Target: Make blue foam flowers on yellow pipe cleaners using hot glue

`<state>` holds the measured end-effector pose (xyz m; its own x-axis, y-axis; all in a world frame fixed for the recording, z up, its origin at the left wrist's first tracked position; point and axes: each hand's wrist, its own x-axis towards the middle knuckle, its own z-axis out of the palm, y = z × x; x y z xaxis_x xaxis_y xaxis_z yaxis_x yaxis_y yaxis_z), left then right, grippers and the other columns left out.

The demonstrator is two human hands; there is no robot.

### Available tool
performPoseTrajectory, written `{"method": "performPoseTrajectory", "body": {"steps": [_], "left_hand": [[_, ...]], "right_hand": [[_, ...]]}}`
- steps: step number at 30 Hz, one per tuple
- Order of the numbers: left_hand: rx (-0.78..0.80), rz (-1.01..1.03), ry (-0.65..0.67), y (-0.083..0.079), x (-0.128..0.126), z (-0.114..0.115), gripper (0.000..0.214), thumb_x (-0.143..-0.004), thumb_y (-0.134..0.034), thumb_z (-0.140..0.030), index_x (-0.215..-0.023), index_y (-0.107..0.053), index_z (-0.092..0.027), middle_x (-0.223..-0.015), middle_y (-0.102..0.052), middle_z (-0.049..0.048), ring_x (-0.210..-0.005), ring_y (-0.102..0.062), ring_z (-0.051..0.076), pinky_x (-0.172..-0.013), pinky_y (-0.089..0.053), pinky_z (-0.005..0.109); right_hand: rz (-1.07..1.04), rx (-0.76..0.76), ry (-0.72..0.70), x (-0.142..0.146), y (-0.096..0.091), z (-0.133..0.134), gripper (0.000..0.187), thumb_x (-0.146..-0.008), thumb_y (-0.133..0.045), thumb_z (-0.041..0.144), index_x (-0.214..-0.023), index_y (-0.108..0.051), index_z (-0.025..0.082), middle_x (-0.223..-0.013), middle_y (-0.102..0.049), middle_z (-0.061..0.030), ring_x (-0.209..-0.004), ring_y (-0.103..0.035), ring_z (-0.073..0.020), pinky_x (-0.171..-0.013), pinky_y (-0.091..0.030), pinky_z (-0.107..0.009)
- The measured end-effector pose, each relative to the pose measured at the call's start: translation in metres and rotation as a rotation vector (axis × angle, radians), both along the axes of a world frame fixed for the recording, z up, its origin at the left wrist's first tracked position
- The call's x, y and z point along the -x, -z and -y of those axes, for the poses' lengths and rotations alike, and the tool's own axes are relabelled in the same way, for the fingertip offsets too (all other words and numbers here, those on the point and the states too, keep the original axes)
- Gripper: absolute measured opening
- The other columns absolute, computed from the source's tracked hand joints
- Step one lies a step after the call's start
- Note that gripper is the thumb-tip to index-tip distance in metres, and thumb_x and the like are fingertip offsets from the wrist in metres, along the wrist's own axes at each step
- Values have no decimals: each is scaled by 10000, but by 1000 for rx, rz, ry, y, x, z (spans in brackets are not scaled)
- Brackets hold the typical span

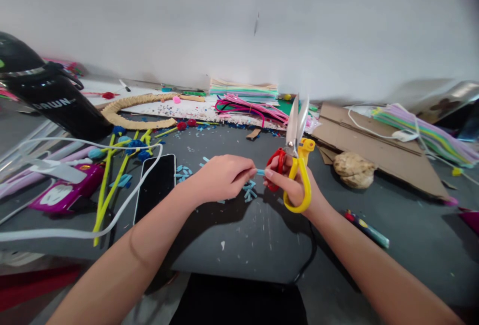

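Note:
My left hand (228,178) is closed, its thumb and fingertips pinching one end of a short light blue strip (261,171). The strip's other end is between the thumb and finger of my right hand (288,180). Hooked in that same hand is a pair of scissors (298,120) with one red and one yellow handle, blades pointing up and slightly apart. Small cut blue pieces (250,193) lie on the table below my hands, and more blue pieces (183,171) lie left of my left wrist.
A phone (155,185), a white cable (144,178), yellow stems (108,185) and a black bottle (56,98) stand or lie left. Cardboard (381,150), a crumpled beige lump (355,169) and a marker-like stick (366,229) are right. Pink stems (243,108) lie behind, before the wall.

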<state>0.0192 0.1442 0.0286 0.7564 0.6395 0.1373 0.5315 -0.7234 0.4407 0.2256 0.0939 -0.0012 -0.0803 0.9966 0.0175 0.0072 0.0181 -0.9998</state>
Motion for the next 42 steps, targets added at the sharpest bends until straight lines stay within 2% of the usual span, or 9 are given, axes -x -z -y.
{"method": "performPoseTrajectory", "body": {"steps": [5, 9, 13, 21, 31, 42], "left_hand": [[-1, 191, -164, -5, 17, -13, 255, -978, -430, -290, -837, -613, -181, -690, -585, -7, -625, -497, 122, -609, -338, 251], [-81, 370, -346, -10, 33, -21, 281, -980, -453, -325, -859, -651, -166, -585, -488, -30, -541, -421, 109, -563, -327, 253], [-133, 491, -434, -12, 35, -19, 287, -981, -459, -329, -852, -653, -160, -548, -425, -40, -504, -370, 103, -538, -318, 257], [-101, 505, -415, -12, 22, -11, 324, -992, -425, -362, -888, -653, -157, -586, -468, -26, -528, -393, 105, -554, -341, 249], [-58, 499, -365, -10, 20, -7, 320, -988, -429, -349, -894, -659, -148, -662, -546, -8, -590, -439, 108, -578, -349, 243], [-4, 495, -336, -11, 16, -7, 315, -987, -416, -356, -889, -633, -148, -679, -519, -5, -613, -423, 116, -592, -347, 248]], "right_hand": [[98, -11, 26, -11, -3, 3, 309, -862, -656, 455, -789, -468, 220, -569, -508, 58, -502, -500, -117, -522, -409, -258], [349, 30, 27, -17, -11, 6, 405, -858, -620, 553, -730, -434, 217, -540, -447, 61, -501, -440, -110, -511, -354, -251], [481, 33, -4, -14, -9, 8, 441, -813, -672, 566, -708, -426, 216, -572, -372, 70, -514, -367, -100, -494, -288, -248], [632, -80, -55, -3, 0, 15, 440, -831, -646, 553, -686, -410, 211, -623, -309, 59, -578, -300, -107, -514, -265, -253], [660, -93, -11, 3, -2, 15, 426, -814, -676, 504, -666, -406, 209, -599, -311, 68, -575, -300, -105, -525, -259, -250], [676, -96, -15, 3, 2, 15, 427, -820, -666, 523, -665, -422, 209, -598, -321, 64, -578, -309, -110, -523, -261, -251]]}}
